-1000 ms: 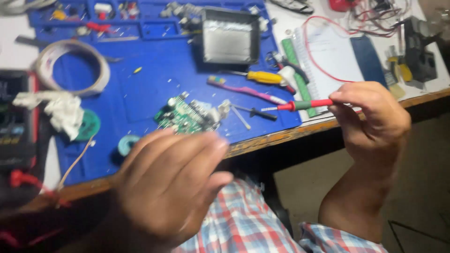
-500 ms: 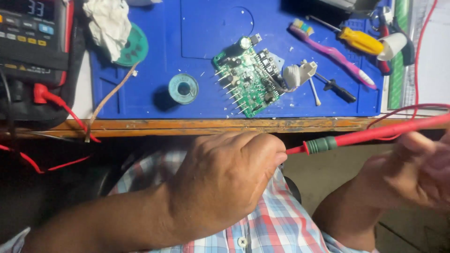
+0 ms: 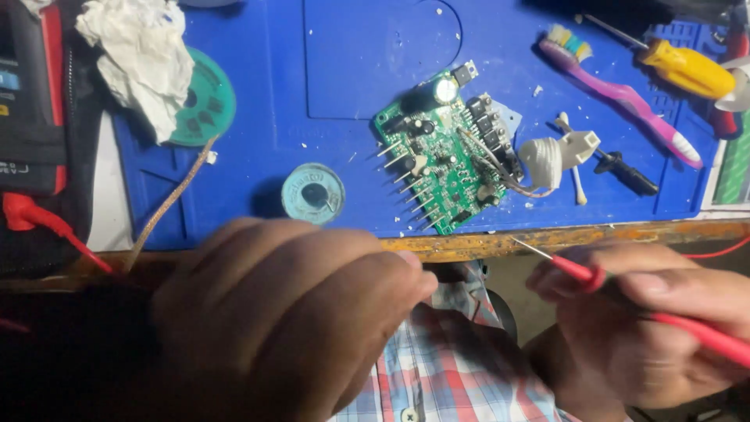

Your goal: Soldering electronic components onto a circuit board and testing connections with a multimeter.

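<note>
1. Your red meter probe with its thin bare metal tip (image 3: pixel 594 275) sits off the bench edge, tip aimed up and left toward the board but well short of it; judging by that, no contact with the board is made yet and the probing is all left to do.
2. Your right hand (image 3: pixel 648 328) has its fingers grasping the probe's red shaft, near the tip end.
3. The green rectangular circuit board with black components and a row of bare pins (image 3: pixel 449 152) lies tilted on the blue work mat (image 3: pixel 351 62), close to the bench's worn wooden front edge (image 3: pixel 547 237). A thin wire runs from it to a small white plug part (image 3: pixel 551 156) just beside it.
4. Your left hand (image 3: pixel 289 312) hovers low in front of the bench with fingers curled loosely; I cannot tell whether it holds anything.
5. Left of the board lies a small teal spool (image 3: pixel 313 193), then a green disc (image 3: pixel 205 98) under a crumpled white tissue (image 3: pixel 141 55).
6. Right of the board lie a pink-and-white toothbrush (image 3: pixel 617 94) and a yellow-handled screwdriver (image 3: pixel 683 66).
7. At the far left stands a black-and-red meter (image 3: pixel 31 94).
</note>
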